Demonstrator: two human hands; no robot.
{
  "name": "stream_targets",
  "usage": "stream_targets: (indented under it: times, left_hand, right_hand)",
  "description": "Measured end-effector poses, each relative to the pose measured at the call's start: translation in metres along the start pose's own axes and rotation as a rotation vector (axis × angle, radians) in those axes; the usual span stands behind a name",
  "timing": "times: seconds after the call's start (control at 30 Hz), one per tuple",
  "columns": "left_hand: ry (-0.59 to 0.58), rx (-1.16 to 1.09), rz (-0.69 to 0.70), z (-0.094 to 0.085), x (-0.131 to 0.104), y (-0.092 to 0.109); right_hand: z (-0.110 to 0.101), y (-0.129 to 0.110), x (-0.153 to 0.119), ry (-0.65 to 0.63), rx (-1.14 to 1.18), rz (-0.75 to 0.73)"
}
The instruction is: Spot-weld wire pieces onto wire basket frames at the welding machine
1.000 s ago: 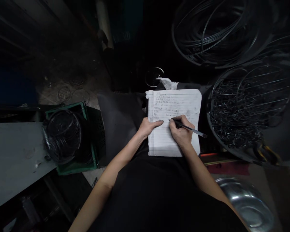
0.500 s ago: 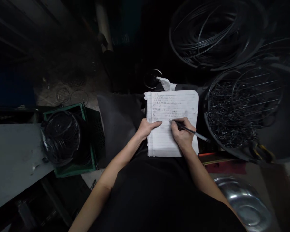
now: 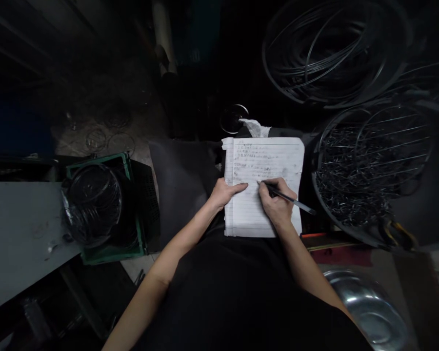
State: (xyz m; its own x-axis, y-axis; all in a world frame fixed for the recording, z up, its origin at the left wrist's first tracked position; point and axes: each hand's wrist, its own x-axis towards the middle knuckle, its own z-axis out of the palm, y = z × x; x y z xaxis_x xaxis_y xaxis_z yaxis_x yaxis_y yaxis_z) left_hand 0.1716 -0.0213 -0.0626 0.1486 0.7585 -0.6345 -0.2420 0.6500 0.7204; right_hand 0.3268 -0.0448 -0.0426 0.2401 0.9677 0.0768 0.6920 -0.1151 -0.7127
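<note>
A lined notebook (image 3: 252, 214) lies on my lap, its upper half covered with handwriting too small to read. My left hand (image 3: 222, 193) grips its left edge, the thumb flat on the page and the fingers hidden beneath. Over the right half of the page, my right hand (image 3: 278, 202) pinches a pen (image 3: 290, 199) with a dark grip and a clear barrel. The pen's tip meets the paper near the middle, just under the written lines. A crumpled white scrap (image 3: 256, 128) shows behind the top edge of the notebook.
To the right stands a tub (image 3: 316, 183) of small metal pieces, with yellow-and-black-handled pliers (image 3: 400, 234) at its near rim. Coiled wire (image 3: 322, 63) fills a container behind it. A metal basin (image 3: 369, 302) sits at lower right. On the left, a green crate (image 3: 141, 229) holds plastic-wrapped wire (image 3: 95, 204).
The view has shifted slightly, so most surroundings appear a little further right. Both hands keep their holds on the notebook and the pen, with hardly any visible movement.
</note>
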Motion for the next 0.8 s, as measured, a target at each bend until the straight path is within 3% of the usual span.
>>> stream_targets:
  times: [0.6,0.8]
  left_hand:
    - [-0.005,0.003,-0.015,0.002,-0.002,0.004]
    - [0.01,0.039,-0.008,0.004,-0.003,0.006]
  right_hand:
    - [-0.012,0.008,0.0,0.109,0.151,0.021]
    - [-0.01,0.006,0.003,0.071,0.166,0.03]
